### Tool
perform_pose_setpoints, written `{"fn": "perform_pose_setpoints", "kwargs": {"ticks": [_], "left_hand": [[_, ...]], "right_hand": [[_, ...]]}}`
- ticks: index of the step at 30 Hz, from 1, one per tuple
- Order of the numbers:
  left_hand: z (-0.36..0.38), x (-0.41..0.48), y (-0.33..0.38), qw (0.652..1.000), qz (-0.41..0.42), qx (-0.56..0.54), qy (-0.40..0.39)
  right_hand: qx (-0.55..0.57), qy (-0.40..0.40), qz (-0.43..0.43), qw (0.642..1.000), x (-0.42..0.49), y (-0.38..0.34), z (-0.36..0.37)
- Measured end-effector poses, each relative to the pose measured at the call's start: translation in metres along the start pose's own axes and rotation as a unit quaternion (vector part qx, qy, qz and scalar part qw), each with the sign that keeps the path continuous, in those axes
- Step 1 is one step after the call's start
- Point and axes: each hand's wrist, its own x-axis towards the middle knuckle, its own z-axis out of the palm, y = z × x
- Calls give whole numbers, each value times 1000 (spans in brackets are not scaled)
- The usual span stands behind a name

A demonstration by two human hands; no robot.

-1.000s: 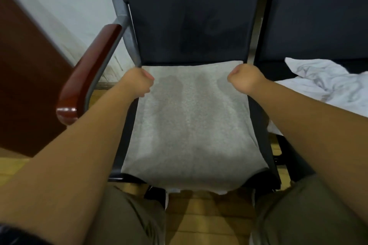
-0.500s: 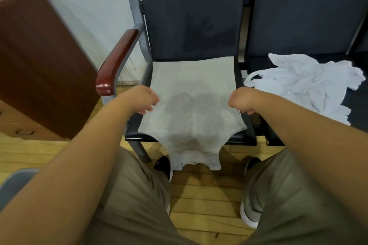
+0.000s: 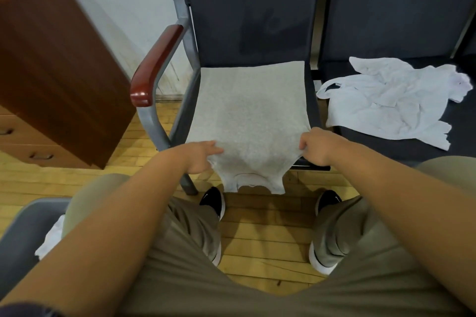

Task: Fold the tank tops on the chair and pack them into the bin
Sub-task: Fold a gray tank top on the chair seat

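Note:
A grey tank top (image 3: 251,110) lies flat on the seat of the dark chair (image 3: 252,20), its neck and straps hanging over the front edge. My left hand (image 3: 202,156) pinches the top's left edge near the armhole. My right hand (image 3: 313,147) grips the right edge at the seat's front. A crumpled white tank top (image 3: 386,98) lies on the neighbouring seat to the right. A grey bin (image 3: 28,239) shows at the lower left with white cloth (image 3: 50,238) in it.
A red-brown armrest (image 3: 154,67) on a grey metal frame stands left of the seat. A wooden cabinet (image 3: 56,59) with drawers stands at the left by the wall. My knees and shoes are over the wooden floor (image 3: 265,234) in front of the chair.
Both hands slid from the back corners of the grey top toward me to its front edge. The view pulled back, showing the straps hanging and the bin.

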Motion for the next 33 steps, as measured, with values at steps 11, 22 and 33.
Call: {"fn": "perform_pose_setpoints", "kwargs": {"ticks": [11,22,33], "left_hand": [[9,-14,19,982,-20,-135,131],[71,11,-6,833,-197,-507,-103],[76,23,-5,844,-131,-508,-110]], "right_hand": [[144,51,34,988,-14,-29,1],[476,-213,165,837,-15,-42,91],[475,-230,128,840,3,-41,115]]}}
